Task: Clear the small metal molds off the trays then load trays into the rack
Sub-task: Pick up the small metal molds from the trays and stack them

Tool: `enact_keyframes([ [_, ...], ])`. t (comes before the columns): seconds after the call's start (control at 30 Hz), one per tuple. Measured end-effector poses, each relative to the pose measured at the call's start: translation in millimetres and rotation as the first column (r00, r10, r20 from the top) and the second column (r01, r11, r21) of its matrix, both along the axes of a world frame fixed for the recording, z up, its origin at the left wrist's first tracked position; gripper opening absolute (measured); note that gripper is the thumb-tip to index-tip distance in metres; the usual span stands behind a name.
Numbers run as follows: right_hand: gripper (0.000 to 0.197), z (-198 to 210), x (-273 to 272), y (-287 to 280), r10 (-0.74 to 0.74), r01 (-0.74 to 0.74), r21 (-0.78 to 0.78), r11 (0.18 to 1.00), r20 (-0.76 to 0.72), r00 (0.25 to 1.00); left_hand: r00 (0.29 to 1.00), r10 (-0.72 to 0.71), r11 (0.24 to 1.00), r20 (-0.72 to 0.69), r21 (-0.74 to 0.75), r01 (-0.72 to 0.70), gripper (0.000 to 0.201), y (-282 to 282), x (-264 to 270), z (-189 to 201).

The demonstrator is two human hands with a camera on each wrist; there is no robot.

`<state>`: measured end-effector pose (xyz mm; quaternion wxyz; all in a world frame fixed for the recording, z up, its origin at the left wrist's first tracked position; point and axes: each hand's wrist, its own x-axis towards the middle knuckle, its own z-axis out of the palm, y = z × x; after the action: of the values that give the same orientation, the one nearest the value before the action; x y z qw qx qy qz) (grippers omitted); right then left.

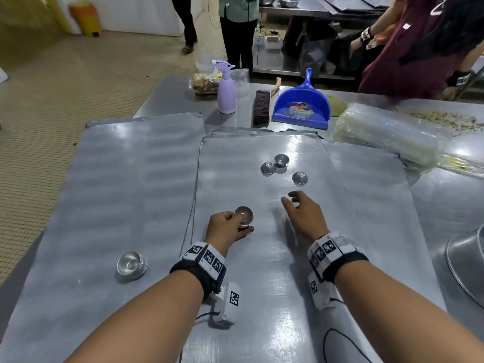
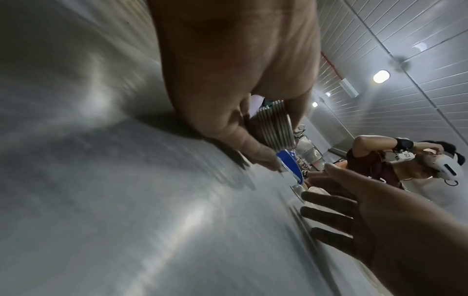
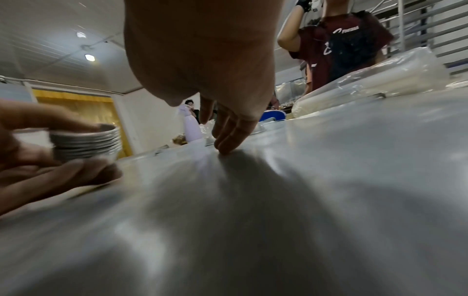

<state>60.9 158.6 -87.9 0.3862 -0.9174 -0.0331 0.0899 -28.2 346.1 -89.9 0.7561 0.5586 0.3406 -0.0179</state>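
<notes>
My left hand (image 1: 233, 226) grips a stack of nested small metal molds (image 1: 244, 215) just above the middle tray (image 1: 262, 297); the stack's ribbed rims (image 2: 274, 126) show between thumb and fingers, and again in the right wrist view (image 3: 87, 143). My right hand (image 1: 298, 209) hovers open over the same tray, fingers spread and holding nothing, fingertips (image 3: 225, 148) near the metal. Three loose molds lie farther back: two together (image 1: 268, 168) (image 1: 281, 160) and one to the right (image 1: 300, 177). Another nested stack (image 1: 131, 264) sits on the left tray (image 1: 104, 192).
More trays lie overlapped under the middle one. Behind them stand a lilac spray bottle (image 1: 226, 91), a brush (image 1: 262, 106), a blue dustpan (image 1: 301, 106) and plastic-wrapped bundles (image 1: 387, 132). A large metal bowl (image 1: 468, 263) is at the right edge. People stand beyond the table.
</notes>
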Motion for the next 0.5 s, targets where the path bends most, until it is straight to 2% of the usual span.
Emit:
enact_keyframes([
  [0.2,0.055,0,63,-15,0.018,-0.022,-0.21,0.978,-0.021,1.0,0.999,-0.036,0.997,0.001,0.072,0.036,0.012,-1,1,-7],
  [0.33,0.058,-3,96,-15,0.018,-0.022,-0.283,0.959,-0.017,1.0,0.999,-0.046,0.996,0.009,0.077,0.045,0.012,1,1,-12],
  [0.5,0.066,-8,116,-11,0.102,-0.113,-0.345,0.932,-0.049,0.994,0.999,-0.052,0.997,0.007,0.06,0.051,0.01,5,3,-16],
])
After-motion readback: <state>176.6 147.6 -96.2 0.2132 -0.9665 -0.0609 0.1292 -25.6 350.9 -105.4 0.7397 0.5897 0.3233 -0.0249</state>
